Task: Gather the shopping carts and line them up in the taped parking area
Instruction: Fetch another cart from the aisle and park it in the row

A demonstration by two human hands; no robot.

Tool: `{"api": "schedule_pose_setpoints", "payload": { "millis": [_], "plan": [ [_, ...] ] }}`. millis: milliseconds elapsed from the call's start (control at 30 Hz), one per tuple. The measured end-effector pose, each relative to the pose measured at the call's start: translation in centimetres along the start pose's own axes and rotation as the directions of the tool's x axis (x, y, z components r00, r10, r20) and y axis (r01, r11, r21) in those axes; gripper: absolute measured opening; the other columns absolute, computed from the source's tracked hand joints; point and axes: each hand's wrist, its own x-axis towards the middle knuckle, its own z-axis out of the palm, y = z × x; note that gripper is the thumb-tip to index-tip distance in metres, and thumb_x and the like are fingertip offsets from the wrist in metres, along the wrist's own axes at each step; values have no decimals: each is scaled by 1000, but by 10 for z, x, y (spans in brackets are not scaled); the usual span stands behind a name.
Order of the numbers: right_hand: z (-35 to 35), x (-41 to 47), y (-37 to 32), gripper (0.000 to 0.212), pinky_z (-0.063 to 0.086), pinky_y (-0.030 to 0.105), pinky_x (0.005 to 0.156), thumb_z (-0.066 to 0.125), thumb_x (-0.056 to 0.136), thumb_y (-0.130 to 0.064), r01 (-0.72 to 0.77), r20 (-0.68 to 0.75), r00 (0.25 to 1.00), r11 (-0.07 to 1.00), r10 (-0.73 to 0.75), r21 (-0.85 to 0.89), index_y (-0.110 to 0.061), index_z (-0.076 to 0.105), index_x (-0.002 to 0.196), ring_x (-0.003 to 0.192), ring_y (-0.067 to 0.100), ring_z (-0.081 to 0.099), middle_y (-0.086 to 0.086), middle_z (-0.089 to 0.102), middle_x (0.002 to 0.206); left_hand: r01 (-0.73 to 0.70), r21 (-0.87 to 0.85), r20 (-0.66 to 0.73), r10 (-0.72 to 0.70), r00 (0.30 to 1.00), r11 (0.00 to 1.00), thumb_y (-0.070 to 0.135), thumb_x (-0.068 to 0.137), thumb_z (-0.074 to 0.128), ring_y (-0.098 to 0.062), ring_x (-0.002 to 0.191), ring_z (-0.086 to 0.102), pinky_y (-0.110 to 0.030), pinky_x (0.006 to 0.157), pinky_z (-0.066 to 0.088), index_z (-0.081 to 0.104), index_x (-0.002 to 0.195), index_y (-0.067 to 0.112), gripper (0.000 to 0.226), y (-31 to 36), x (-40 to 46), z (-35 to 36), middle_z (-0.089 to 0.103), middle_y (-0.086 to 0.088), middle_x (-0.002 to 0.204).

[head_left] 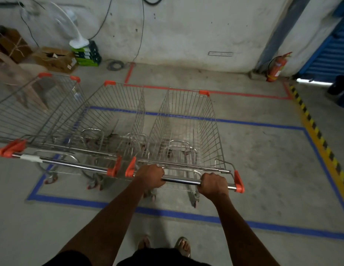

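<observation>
while both fists are wrapped tight round the steel handle bar point(181, 181), left hand point(151, 176) by one orange end cap, right hand point(213, 184) near the other, the cart point(186, 127) stands inside the blue tape rectangle point(186, 215), just beside a second cart point(109, 120). rigid wire, light when empty, i'd guess; castors may wander, so the wide grip suits steering.

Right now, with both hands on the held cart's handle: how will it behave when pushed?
The cart should roll easily: it stands on castors. Its empty wire basket suggests it is light and stiff. With left hand and right hand spread along the handle, steering looks manageable.
</observation>
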Motion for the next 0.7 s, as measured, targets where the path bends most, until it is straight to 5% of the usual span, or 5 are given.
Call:
{"api": "schedule_pose_setpoints", "payload": {
  "millis": [700],
  "plan": [
    [-5,-10,-30,29,38,31,64,51,93,-49,-31,-3,1000,999,31,24,-23,65,95,80,20,69,0,70,89,-8,-35,-13,7,1000,999,50,86,56,-28,96,67,-38,82,54,71,104,19,39,-23,-16,7,72,-7,102]
  ]
}}
